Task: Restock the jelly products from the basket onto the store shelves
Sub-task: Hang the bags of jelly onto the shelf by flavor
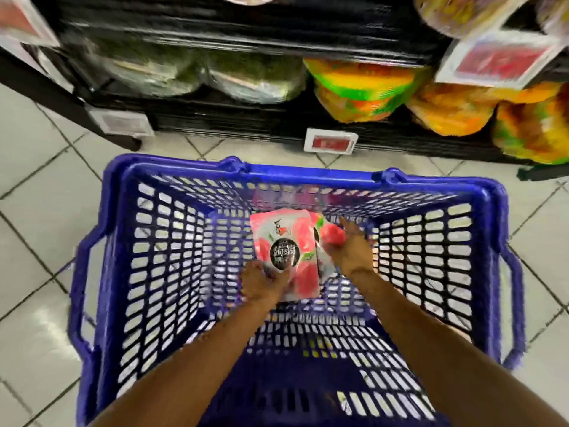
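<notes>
A blue plastic basket (129,241) stands on the tiled floor below me. Inside it lie two pink jelly pouches, one partly over the other. The upper pouch (277,241) has a black round label. My left hand (261,285) grips its near edge. My right hand (351,251) grips the second pouch (331,232), which lies under and to the right of the first. Both arms reach down into the basket. The image is blurred by motion.
Dark store shelves (246,115) stand just beyond the basket. On the bottom shelf sit green-lidded tubs (197,72) at left and orange-yellow jelly bags (369,90) at right. Price tags (331,142) hang on the shelf edges. White floor tiles (37,180) surround the basket.
</notes>
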Motion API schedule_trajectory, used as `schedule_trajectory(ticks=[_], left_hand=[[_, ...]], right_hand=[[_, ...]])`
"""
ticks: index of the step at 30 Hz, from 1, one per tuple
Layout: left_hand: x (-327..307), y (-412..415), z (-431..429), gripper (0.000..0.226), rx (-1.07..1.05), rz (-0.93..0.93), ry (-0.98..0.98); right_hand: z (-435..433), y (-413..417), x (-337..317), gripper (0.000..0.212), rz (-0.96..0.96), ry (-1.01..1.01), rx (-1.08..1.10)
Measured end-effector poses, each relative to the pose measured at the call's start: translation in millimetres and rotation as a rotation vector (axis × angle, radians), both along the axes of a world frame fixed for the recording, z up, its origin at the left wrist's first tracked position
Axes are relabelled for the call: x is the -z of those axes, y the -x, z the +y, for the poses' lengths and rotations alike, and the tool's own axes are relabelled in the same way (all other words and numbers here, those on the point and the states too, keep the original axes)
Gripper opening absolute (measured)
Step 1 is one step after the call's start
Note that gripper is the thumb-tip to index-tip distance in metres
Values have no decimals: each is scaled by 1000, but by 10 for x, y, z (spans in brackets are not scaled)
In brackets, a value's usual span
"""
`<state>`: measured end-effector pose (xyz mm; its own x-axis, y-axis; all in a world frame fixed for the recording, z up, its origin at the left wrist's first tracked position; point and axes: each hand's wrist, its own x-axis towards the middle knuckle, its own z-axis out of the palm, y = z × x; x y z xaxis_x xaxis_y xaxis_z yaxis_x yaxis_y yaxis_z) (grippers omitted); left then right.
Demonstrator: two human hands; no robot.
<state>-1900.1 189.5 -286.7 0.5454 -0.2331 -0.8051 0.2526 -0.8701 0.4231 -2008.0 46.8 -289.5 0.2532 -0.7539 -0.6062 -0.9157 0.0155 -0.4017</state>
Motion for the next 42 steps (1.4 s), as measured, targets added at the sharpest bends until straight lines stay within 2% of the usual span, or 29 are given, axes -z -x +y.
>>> schedule_trajectory(ticks=[1,2,3,5,7,10,12,13,15,17,19,21,25,27,30,31,34,36,37,38,40,42], left_hand=[[43,23,-17,56,-23,15,-15],[56,43,-30,67,-100,35,-19],[37,43,-49,67,-186,76,-17],[-19,71,-71,56,-271,160,-8],[-40,70,-34,49,-257,227,6],[-158,-37,91,30,-229,312,39],[-256,-73,177,23,-202,378,70],[-355,-83,220,28,-200,378,84],[-655,-126,289,36,-189,311,94],[-1019,-208,352,29,-166,294,101],[-1562,-331,388,31,-164,308,131],[-2189,-461,382,42,-145,235,133],[-3679,-677,259,42,-114,94,175],[-4386,-765,221,38,-146,79,294],[-5516,-908,224,29,-152,16,476],[-5847,-947,229,27,-166,4,534],[-6716,-1108,334,21,-148,-2,703],[-7251,-1224,446,22,-96,-13,806],[-7461,-1266,486,25,-82,-20,839],[-7711,-1313,540,31,-70,-34,876],[-8119,-1393,633,46,-95,-40,946],[-8407,-1469,684,49,-118,-45,993]], right_hand=[[12,-8,89,63,5,-19,19],[28,-1,153,68,16,-45,32],[49,9,209,68,17,-83,42],[112,66,244,53,-27,-259,83],[226,172,198,30,-99,-429,120],[417,308,-46,14,-281,-579,349],[500,360,-272,15,-351,-632,458],[537,369,-421,16,-386,-654,486],[606,372,-745,18,-492,-687,604],[647,354,-1112,20,-575,-736,736],[669,328,-1599,19,-662,-756,815],[669,285,-2181,18,-744,-746,843],[612,176,-3437,12,-860,-680,826],[579,60,-4044,17,-907,-631,835],[545,-143,-5066,37,-937,-553,810],[538,-213,-5356,36,-945,-511,758],[585,-424,-6220,4,-1026,-417,565],[630,-547,-6759,45,-1076,-376,529],[658,-602,-6980,58,-1072,-330,496],[700,-667,-7248,58,-1062,-263,472],[749,-749,-7674,44,-1085,-170,426],[779,-813,-7995,37,-1115,-107,371]])
